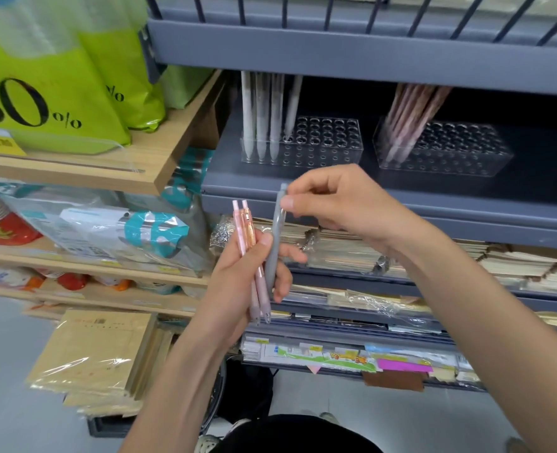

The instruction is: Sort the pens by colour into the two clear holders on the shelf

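Left hand (238,276): closed around two pink pens (252,256), held upright, tips down; the lower barrel of the grey pen (275,240) also rests against its fingers.
Right hand (342,204): thumb and forefinger pinched shut on the top end of the grey pen; judged to be drawing it out of the bundle.
Left holder (329,142): clear, perforated, on the grey shelf (466,188); four pale pens (261,116) stand in holes at its left end. Remaining holes appear vacant.
Right holder (460,148): clear, same pattern; a cluster of pinkish pens (408,112) leans in its left end. Remaining holes appear vacant.
Progress: partly done in my judgement. Both holders already carry one colour group each; three pens remain in hand.
Left to do: grey pen most likely to the left holder, two pink pens to the right. Match of grey to the pale set cannot be confirmed at this blur.
Overhead edge: the shelf above (368,53) hangs low over the standing pens; their tops reach its shadow. Entry must be angled from the front.
Open room: the shelf front ahead of both holders is bare, and both hands are well clear of the shelf lip.
Risk: nudging a light holder backward, or knocking the leaning cluster.
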`<state>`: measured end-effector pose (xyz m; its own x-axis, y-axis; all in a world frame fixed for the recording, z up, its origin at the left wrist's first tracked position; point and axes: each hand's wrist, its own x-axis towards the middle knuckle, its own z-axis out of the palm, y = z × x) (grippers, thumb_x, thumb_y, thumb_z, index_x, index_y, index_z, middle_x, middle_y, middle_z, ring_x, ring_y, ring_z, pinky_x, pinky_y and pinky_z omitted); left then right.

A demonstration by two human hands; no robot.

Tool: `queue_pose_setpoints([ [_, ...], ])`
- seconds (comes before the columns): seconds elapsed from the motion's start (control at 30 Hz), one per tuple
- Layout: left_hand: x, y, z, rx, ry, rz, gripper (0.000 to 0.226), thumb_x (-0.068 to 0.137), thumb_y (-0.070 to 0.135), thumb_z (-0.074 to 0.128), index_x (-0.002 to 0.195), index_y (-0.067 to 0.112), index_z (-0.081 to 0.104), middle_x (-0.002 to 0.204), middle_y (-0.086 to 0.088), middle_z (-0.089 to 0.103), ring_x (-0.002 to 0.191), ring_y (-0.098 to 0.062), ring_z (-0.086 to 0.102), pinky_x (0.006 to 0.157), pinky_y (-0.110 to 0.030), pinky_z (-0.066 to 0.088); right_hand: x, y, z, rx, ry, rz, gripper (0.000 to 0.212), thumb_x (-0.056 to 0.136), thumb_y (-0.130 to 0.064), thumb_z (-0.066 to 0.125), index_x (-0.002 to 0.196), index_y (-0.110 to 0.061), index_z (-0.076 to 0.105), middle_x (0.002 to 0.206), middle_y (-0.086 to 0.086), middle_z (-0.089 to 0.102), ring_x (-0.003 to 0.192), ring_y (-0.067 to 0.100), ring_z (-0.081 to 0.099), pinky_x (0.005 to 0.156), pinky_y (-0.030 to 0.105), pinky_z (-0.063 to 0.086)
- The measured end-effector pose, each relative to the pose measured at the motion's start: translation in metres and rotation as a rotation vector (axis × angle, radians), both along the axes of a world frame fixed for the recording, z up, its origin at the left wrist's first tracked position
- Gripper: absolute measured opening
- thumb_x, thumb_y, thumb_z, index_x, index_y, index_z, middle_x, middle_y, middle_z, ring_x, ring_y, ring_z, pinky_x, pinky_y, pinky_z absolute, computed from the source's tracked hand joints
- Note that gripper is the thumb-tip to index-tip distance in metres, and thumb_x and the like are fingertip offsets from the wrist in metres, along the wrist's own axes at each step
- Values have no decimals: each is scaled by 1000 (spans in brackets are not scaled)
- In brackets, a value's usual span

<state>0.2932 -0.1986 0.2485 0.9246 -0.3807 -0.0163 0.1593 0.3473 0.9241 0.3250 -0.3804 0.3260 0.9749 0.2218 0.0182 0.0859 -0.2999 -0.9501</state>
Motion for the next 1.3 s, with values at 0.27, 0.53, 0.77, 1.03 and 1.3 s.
queue_pose_setpoints([
  [0.27, -5, -4, -3, -77, 57, 2, 8, 104, 17, 42, 103, 10, 42, 80, -11, 61, 39, -12, 35, 39, -20, 32, 1, -3, -10, 212, -5, -100, 9, 89, -11, 70, 94, -4, 70, 77, 7, 70, 63, 19, 62, 50, 27, 50],
  [0.53, 0, 4, 0, -65, 125, 47, 10, 102, 23, 49, 99, 14, 46, 69, -3, 49, 38, -8, 25, 35, -15, 23, 23, 0, 5, 162, -151, -250, 10, 96, -13, 60, 92, -8, 67, 79, 14, 73, 67, 23, 70, 62, 30, 57],
  [0.77, 3, 15, -4, -203, 245, 58, 37, 99, 54, 45, 103, 17, 45, 63, -3, 49, 32, -5, 25, 33, -11, 21, 71, -7, 17, 205, -411, -672, 15, 94, 1, 51, 92, -6, 65, 74, -2, 68, 65, 9, 66, 71, 25, 56],
  [1.03, 11, 25, -7, 91, 128, 197, 43, 97, 60, 46, 85, 20, 57, 80, -8, 68, 31, -9, 26, 33, -13, 23, 93, 5, 19, -529, -383, -674, 29, 99, -33, 47, 114, -14, 63, 104, 9, 72, 107, 34, 60, 95, 36, 47],
  [1.3, 14, 29, -10, 106, 151, 167, 45, 97, 56, 51, 75, 18, 45, 56, 1, 34, 34, -12, 25, 32, -15, 23, 100, 20, 23, -795, -411, -598, 33, 100, -31, 45, 123, -11, 56, 118, 15, 65, 111, 43, 52, 91, 37, 40],
])
